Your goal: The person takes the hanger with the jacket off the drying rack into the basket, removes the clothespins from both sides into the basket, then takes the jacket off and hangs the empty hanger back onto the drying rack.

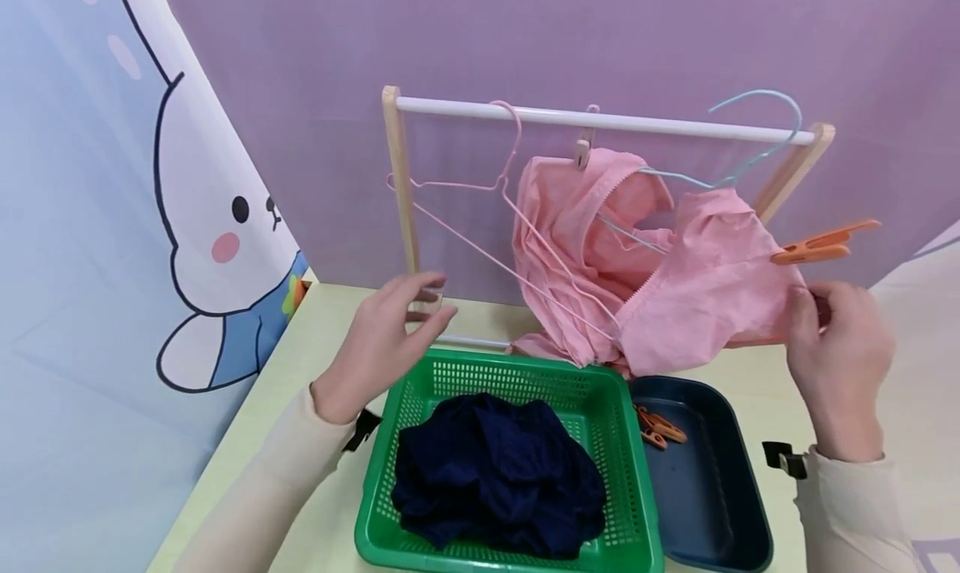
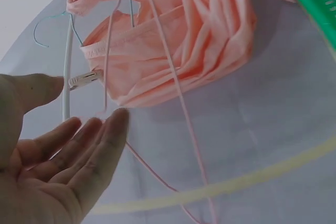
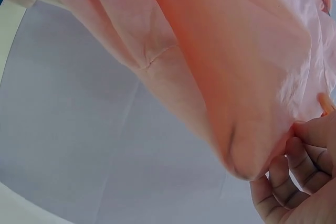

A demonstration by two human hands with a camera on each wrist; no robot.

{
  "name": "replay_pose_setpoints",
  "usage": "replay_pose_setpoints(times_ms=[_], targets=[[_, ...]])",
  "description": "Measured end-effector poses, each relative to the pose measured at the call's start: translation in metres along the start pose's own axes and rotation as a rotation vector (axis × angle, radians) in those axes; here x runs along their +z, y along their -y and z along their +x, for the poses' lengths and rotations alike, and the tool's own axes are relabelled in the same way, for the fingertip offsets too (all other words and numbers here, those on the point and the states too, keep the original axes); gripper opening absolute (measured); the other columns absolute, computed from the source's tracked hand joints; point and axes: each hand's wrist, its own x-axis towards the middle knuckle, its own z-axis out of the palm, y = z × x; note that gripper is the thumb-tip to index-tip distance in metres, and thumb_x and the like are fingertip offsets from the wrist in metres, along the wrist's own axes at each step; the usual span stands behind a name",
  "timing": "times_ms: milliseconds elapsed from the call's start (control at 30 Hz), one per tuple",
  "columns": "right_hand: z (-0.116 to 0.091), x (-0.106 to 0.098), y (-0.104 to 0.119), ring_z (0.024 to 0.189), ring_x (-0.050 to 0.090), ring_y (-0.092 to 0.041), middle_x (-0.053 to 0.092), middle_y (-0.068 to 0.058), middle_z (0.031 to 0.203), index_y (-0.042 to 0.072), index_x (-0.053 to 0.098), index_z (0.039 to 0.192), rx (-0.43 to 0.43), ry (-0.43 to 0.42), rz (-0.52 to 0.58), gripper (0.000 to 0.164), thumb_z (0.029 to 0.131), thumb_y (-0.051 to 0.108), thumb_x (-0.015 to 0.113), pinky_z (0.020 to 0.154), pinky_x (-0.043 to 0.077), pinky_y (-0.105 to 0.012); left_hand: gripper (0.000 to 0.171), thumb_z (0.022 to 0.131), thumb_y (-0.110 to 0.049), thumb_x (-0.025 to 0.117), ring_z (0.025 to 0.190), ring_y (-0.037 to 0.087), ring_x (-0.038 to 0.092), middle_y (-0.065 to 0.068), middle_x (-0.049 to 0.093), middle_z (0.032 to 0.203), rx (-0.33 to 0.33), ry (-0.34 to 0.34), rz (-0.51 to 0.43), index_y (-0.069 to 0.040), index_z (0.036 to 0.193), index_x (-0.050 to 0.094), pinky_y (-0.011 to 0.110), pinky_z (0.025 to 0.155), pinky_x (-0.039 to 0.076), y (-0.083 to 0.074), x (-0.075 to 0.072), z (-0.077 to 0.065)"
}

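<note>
1. Far left: a blue curtain (image 1: 60,265) with a big cartoon rabbit on it.
2. Next up, the left hand (image 1: 386,340). Fingers loosely bent, thumb well apart from them, nothing in it, near the left post of the white-railed rack (image 1: 450,107).
3. Pink hanger (image 1: 518,127) hooked on the rail, its lower right part crossing in front of the pink garment.
4. Below that, a green basket (image 1: 525,360) with a crumpled navy cloth (image 1: 498,473) inside.
5. The pink garment (image 1: 705,290) is at the rack's right half, bunched up below the rail, with a pale peg (image 1: 582,151) at its top left.
6. Light blue hanger (image 1: 759,92) partly inside the garment; can't tell if its hook's actually on the rail.
7. Dark tray (image 1: 712,490) right beside the basket, orange clips (image 1: 660,427) in it.
8. Another orange clip (image 1: 817,246) bites the garment's right side.
9. Right hand (image 1: 843,348): thumb and fingers nearly closed, pinching the garment's right edge.
</note>
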Motion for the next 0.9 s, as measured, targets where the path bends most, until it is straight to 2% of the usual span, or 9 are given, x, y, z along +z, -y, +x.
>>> replay_pose_setpoints(times_ms=[133, 300, 400, 600, 800, 900], targets=[[-0.006, -0.009, -0.002, 0.075, 0.049, -0.032, 0.059, -0.028, 0.086, -0.013, 0.065, 0.102, 0.009, -0.004, -0.029, 0.027, 0.101, 0.012, 0.056, 0.067, 0.027, -0.028, 0.036, 0.095, -0.014, 0.072, 0.103, 0.019, 0.065, 0.011, 0.064, 0.120, 0.123, -0.064, -0.023, -0.001, 0.127, 0.062, 0.028, 0.080, 0.058, -0.008, 0.005, 0.026], [-0.014, -0.016, -0.006, 0.077, 0.052, -0.038, 0.058, -0.030, 0.087, -0.015, 0.064, 0.104, 0.008, 0.013, -0.065, 0.028, 0.102, 0.012, 0.056, 0.066, 0.029, -0.032, 0.034, 0.095, -0.012, 0.072, 0.101, 0.019, 0.066, 0.013, 0.065, 0.118, 0.234, -0.110, -0.034, 0.001, 0.124, 0.063, 0.027, 0.081, 0.057, -0.017, 0.016, 0.056], [-0.017, -0.017, -0.008, 0.077, 0.053, -0.039, 0.058, -0.030, 0.088, -0.015, 0.064, 0.105, 0.015, 0.018, -0.070, 0.028, 0.102, 0.012, 0.056, 0.066, 0.029, -0.033, 0.034, 0.094, -0.011, 0.072, 0.100, 0.020, 0.066, 0.014, 0.065, 0.117, 0.263, -0.117, -0.043, 0.002, 0.124, 0.063, 0.027, 0.081, 0.057, -0.022, 0.023, 0.068], [-0.019, -0.017, -0.010, 0.077, 0.052, -0.036, 0.059, -0.029, 0.088, -0.015, 0.065, 0.105, 0.022, 0.015, -0.068, 0.028, 0.102, 0.012, 0.057, 0.067, 0.027, -0.026, 0.032, 0.094, -0.010, 0.071, 0.098, 0.020, 0.066, 0.014, 0.065, 0.114, 0.302, -0.131, -0.050, 0.004, 0.122, 0.063, 0.025, 0.082, 0.056, -0.026, 0.031, 0.083], [-0.027, -0.021, -0.014, 0.078, 0.051, -0.037, 0.058, -0.029, 0.087, -0.015, 0.065, 0.103, 0.024, 0.007, -0.071, 0.028, 0.102, 0.012, 0.057, 0.067, 0.027, -0.025, 0.032, 0.094, -0.009, 0.071, 0.097, 0.021, 0.067, 0.017, 0.065, 0.112, 0.319, -0.148, -0.035, 0.006, 0.121, 0.063, 0.024, 0.083, 0.056, -0.029, 0.035, 0.095], [-0.032, -0.023, -0.016, 0.077, 0.049, -0.033, 0.058, -0.028, 0.087, -0.014, 0.065, 0.102, 0.030, -0.011, -0.066, 0.026, 0.101, 0.011, 0.057, 0.067, 0.025, -0.021, 0.031, 0.094, -0.007, 0.071, 0.098, 0.022, 0.066, 0.018, 0.064, 0.113, 0.313, -0.146, -0.032, 0.007, 0.121, 0.063, 0.023, 0.084, 0.055, -0.030, 0.036, 0.099]])
